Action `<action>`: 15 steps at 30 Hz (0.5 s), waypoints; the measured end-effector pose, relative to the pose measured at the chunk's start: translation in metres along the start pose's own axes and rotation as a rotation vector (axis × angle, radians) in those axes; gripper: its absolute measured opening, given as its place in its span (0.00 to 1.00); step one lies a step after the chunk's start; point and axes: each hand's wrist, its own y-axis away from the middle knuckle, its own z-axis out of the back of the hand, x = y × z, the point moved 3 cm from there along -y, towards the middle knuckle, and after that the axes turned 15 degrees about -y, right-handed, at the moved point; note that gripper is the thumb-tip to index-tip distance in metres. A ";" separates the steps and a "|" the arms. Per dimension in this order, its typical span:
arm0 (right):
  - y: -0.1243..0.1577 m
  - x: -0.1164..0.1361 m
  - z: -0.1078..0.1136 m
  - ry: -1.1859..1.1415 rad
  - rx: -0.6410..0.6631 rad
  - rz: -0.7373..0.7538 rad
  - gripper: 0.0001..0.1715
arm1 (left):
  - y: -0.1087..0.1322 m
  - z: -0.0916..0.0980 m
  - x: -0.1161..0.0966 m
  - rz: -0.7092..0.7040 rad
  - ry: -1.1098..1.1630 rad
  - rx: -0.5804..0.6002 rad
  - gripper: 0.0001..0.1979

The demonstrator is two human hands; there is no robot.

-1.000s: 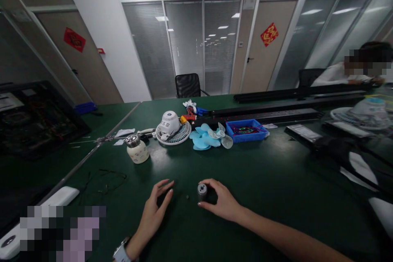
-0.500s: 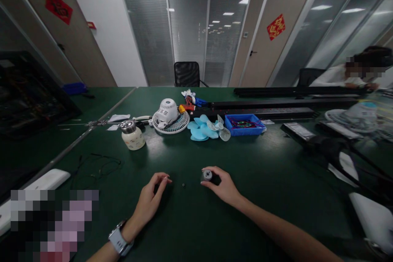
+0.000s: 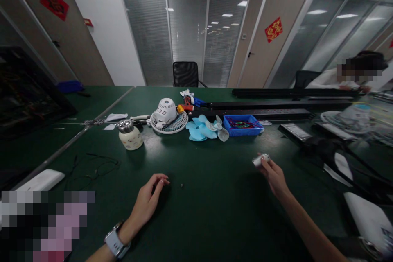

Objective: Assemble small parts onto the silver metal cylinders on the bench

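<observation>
In the head view, my right hand [image 3: 274, 176] is off to the right, its fingers closed around a small silver cylindrical motor [image 3: 260, 160]. The motor is tilted and partly covered by the fingers. My left hand [image 3: 150, 197] rests over the green table left of centre, fingers loosely bent with a gap to the thumb and nothing seen in them. Just right of its fingertips lies a tiny dark metal piece [image 3: 181, 185], too small to name. Further back are blue and clear fan blades [image 3: 202, 128] in a pile and a white fan housing on its grille [image 3: 170, 118].
A blue tray [image 3: 244, 131] holds coloured wires. A cream jar with a metal lid [image 3: 132, 139] stands left. A thin black cable [image 3: 97, 171] and a white device [image 3: 43, 180] lie near my left arm. Black bars [image 3: 276, 104] cross the back. At far right another person [image 3: 330, 77] sits.
My right hand has carried the motor to the right and tipped it over from upright. The left hand has hardly moved, and the tiny piece lies where it was.
</observation>
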 end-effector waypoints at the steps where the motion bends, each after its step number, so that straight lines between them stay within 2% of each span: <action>1: 0.002 0.001 -0.001 0.005 0.027 -0.008 0.36 | 0.000 0.000 0.000 0.003 -0.003 0.004 0.16; 3: 0.003 0.006 0.004 0.110 0.011 0.034 0.37 | 0.000 -0.001 0.000 0.009 -0.010 0.009 0.17; 6: -0.002 0.011 0.026 0.320 -0.153 0.143 0.39 | -0.001 -0.002 0.002 0.014 -0.016 0.012 0.17; 9: -0.010 0.008 0.047 0.413 -0.297 0.184 0.38 | -0.001 -0.001 0.003 0.008 -0.015 0.003 0.16; 12: -0.016 -0.001 0.056 0.448 -0.328 0.143 0.37 | -0.001 0.000 0.002 -0.011 -0.026 -0.001 0.16; 15: -0.015 -0.003 0.053 0.469 -0.302 0.085 0.37 | 0.000 0.000 0.002 -0.022 -0.040 0.007 0.16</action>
